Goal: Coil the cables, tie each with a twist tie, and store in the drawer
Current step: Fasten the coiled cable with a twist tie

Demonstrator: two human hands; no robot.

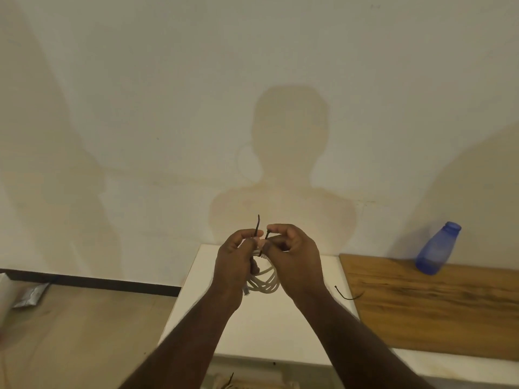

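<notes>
Item: white cable (265, 282), coiled, held at frame centre above the desk (280, 327). Left hand (234, 265) and right hand (292, 256) each pinch an end of the twist tie (258, 224); tie untwisted. Spare tie (348, 295) lies right. Storing pending.

Plain home room: bare wall (168, 80), white cabinet (266, 327), wooden board (435, 310).

Bottle (438, 249) on board (438, 310), right of cabinet (261, 327).

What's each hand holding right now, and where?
Left hand grips the coiled white cable at its top; both hands pinch the twist tie ends.
</notes>
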